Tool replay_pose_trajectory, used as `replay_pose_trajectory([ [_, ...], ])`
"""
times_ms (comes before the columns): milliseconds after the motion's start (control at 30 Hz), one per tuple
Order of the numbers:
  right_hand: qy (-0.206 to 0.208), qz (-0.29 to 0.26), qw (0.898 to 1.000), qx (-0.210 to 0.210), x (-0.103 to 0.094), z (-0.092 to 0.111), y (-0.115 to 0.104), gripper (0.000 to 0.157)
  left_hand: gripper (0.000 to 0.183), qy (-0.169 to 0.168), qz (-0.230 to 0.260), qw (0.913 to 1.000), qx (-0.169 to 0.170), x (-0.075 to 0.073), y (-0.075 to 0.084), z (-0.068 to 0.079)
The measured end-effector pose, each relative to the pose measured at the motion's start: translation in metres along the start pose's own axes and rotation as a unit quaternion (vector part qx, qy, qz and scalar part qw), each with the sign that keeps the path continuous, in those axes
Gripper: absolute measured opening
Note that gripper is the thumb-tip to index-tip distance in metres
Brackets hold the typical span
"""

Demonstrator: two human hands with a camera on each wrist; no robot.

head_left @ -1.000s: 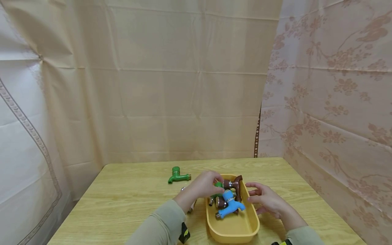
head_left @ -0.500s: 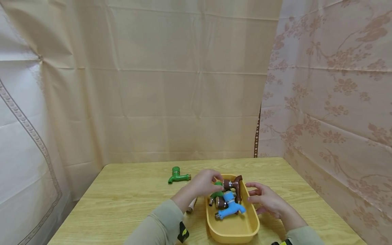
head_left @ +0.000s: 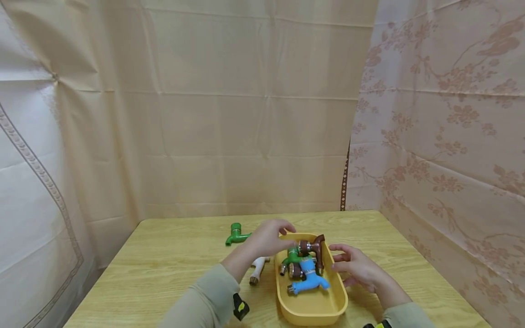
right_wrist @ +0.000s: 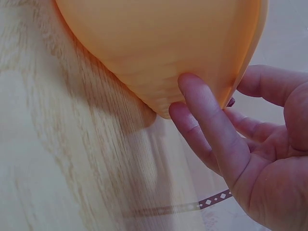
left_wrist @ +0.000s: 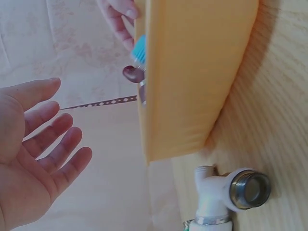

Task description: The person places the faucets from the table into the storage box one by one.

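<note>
While the yellow tub (head_left: 312, 318) sits between two hands, a blue tap (head_left: 308, 283) lies in it, below and right of the left hand (head_left: 270, 238), near a brown tap (head_left: 318, 250). The left hand is spread and holds nothing. The right hand (head_left: 361, 272) touches the tub's outside with loose fingers. If something bumps the rim, the tub might slide, since that touch looks light. Beneath the left hand, a white tap (head_left: 257, 269) lies on the table (head_left: 180, 273); past that hand is a green tap (head_left: 235, 235).

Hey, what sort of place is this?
Probably an indoor corner curtained off as a simple workspace, though I can't be certain: a beige curtain hangs behind a wood-grain table, flower-patterned cloth hangs at the right, and a yellow tray holds taps.
</note>
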State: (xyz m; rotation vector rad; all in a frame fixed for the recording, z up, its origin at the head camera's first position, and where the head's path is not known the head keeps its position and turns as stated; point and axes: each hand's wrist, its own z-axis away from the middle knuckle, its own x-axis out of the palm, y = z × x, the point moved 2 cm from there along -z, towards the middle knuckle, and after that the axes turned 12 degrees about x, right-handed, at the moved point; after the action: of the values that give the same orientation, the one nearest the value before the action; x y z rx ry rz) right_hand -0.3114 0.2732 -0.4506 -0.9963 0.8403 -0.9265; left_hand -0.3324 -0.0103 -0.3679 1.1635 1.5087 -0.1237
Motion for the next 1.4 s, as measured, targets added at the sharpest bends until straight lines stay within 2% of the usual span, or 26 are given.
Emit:
replay_pose_trajectory([
  [233,0.008,0.003,1.000,0.008,0.001,0.000,-0.002,0.068,0.033,0.018,0.011,0.9997,0.010,-0.014,0.003,0.004],
  [467,-0.001,-0.003,1.000,0.002,0.001,0.001,-0.002,0.067,0.031,0.042,0.010,0.9990,0.010,-0.026,0.000,0.009],
  [600,-0.001,-0.004,1.000,0.004,0.001,0.001,-0.002,0.067,0.031,0.054,0.021,0.9983,0.009,-0.033,-0.004,0.013],
  [967,0.000,-0.001,1.000,0.008,0.000,0.001,-0.002,0.068,0.032,0.095,0.030,0.9945,0.033,-0.049,-0.024,0.026],
  [1200,0.000,-0.001,1.000,0.010,0.000,0.000,-0.002,0.068,0.034,0.107,0.025,0.9938,0.017,-0.057,-0.032,0.035],
  [1400,-0.005,-0.002,1.000,0.009,-0.001,0.001,-0.001,0.068,0.035,0.114,0.038,0.9927,0.009,-0.057,-0.037,0.041],
])
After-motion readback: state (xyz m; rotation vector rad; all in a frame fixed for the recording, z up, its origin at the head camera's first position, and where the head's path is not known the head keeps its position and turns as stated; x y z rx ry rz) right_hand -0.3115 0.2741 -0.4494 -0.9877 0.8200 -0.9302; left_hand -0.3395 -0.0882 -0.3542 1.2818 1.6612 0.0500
